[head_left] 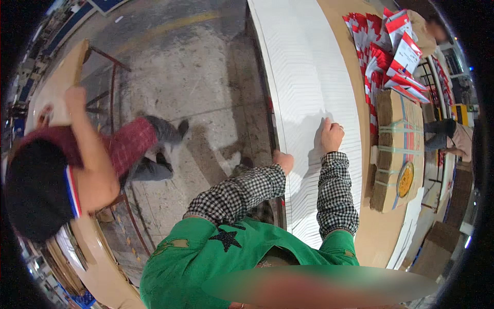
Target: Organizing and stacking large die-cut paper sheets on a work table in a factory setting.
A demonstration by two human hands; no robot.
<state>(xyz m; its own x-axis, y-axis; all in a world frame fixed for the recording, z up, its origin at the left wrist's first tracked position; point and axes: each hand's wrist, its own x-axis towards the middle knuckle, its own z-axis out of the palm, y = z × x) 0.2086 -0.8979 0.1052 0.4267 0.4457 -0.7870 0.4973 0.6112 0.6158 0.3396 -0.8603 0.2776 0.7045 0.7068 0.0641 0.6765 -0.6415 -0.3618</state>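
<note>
A long white sheet (309,77) with faint grey chevron lines runs away from me along the table. My left hand (283,161) is closed at the sheet's left edge, its fingers curled and partly hidden from view. Farther forward and to the right, my right hand (332,136) rests on the sheet with a finger stretched forward and a ring on another. No separate object shows in it. Black-and-white checked sleeves cover both my forearms.
On the tan tabletop (371,221), a strapped stack of flat cardboard (404,123) stands right of the sheet. Red-and-white packets (406,54) are piled beyond it. A co-worker (77,170) bends over another table at left. Other people stand at far right.
</note>
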